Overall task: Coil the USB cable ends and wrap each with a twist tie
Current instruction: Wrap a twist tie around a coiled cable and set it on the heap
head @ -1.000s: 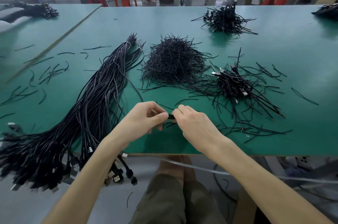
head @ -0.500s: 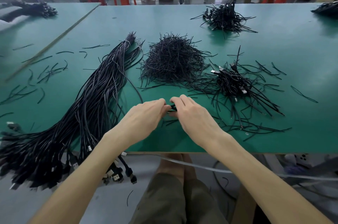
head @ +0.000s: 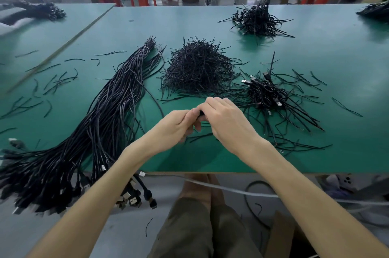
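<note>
Two hands meet near table (head: 336,152) front edge: left hand (head: 174,126) and right hand (head: 227,123), fingers curled, pinch black cable bit (head: 201,113) between them; twist-tie heap (head: 197,68) mid-table behind.

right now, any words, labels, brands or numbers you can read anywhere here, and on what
None can be read.
The black USB plugs hanging over the near edge of the green table show small marks, too blurred to read.
</note>
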A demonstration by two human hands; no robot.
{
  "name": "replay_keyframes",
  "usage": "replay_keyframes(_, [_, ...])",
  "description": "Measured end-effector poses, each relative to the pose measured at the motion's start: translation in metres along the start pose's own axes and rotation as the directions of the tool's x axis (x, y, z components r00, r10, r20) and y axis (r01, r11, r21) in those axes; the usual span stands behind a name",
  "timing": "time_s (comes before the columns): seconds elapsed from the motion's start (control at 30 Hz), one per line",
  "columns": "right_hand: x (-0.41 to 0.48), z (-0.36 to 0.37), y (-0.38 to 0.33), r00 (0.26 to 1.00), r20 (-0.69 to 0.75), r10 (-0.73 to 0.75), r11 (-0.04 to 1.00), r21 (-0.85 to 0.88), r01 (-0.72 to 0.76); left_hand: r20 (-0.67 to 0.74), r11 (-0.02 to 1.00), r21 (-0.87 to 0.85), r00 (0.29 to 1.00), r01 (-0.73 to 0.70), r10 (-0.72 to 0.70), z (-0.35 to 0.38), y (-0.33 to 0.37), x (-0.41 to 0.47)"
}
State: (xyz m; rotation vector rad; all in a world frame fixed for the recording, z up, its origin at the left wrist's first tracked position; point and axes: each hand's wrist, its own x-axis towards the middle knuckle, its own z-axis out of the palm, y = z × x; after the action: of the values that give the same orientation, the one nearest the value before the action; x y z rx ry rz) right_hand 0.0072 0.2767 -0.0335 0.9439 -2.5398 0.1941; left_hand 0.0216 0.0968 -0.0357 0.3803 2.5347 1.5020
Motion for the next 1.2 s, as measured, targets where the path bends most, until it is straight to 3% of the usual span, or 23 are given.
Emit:
replay_keyframes(0.13, [-0.003, 0.006, 0.000, 0.991, -0.131, 0.038, 0.996, -0.077, -0.049, -0.172, 0.988, 0.148, 0.983, -0.044, 0.069, 0.002, -0.006, 0.006])
replay_keyframes(0.27, [-0.009, 0.001, 0.003, 0.952, -0.288, 0.106, 0.994, 0.009, -0.108, -0.318, 0.990, 0.141, 0.948, 0.015, 0.031, -0.007, -0.013, 0.011])
replay_keyframes(0.33, [-0.015, 0.001, 0.007, 0.967, -0.212, 0.142, 0.989, 0.078, -0.128, -0.355, 0.996, 0.078, 0.935, 0.050, -0.020, -0.010, -0.018, 0.012])
replay_keyframes(0.4, [-0.022, 0.005, 0.014, 0.968, 0.013, 0.250, 0.950, 0.189, -0.248, -0.353, 0.998, -0.026, 0.933, 0.063, -0.068, -0.011, -0.021, 0.010])
replay_keyframes(0.47, [-0.028, 0.011, 0.020, 0.915, 0.217, 0.340, 0.890, 0.241, -0.388, -0.336, 0.994, -0.089, 0.937, 0.067, -0.093, -0.011, -0.022, 0.008])
replay_keyframes(0.53, [-0.031, 0.015, 0.023, 0.872, 0.300, 0.387, 0.824, 0.312, -0.474, -0.321, 0.991, -0.115, 0.942, 0.064, -0.098, -0.010, -0.022, 0.007])
replay_keyframes(0.67, [-0.028, 0.019, 0.023, 0.863, 0.314, 0.396, 0.810, 0.323, -0.489, -0.299, 0.987, -0.150, 0.950, 0.053, -0.096, -0.006, -0.020, 0.005])
replay_keyframes(0.9, [-0.022, 0.019, 0.020, 0.872, 0.202, 0.445, 0.752, 0.444, -0.487, -0.293, 0.983, -0.173, 0.950, 0.059, -0.108, -0.004, -0.023, 0.009])
replay_keyframes(1.0, [-0.018, 0.020, 0.017, 0.830, 0.168, 0.532, 0.603, 0.613, -0.511, -0.293, 0.990, -0.123, 0.951, 0.069, -0.102, -0.001, -0.027, 0.015])
replay_keyframes(1.2, [-0.004, 0.022, -0.006, 0.734, 0.241, 0.635, 0.121, 0.907, -0.402, -0.335, 0.993, 0.112, 0.942, 0.027, 0.012, 0.018, -0.031, 0.023])
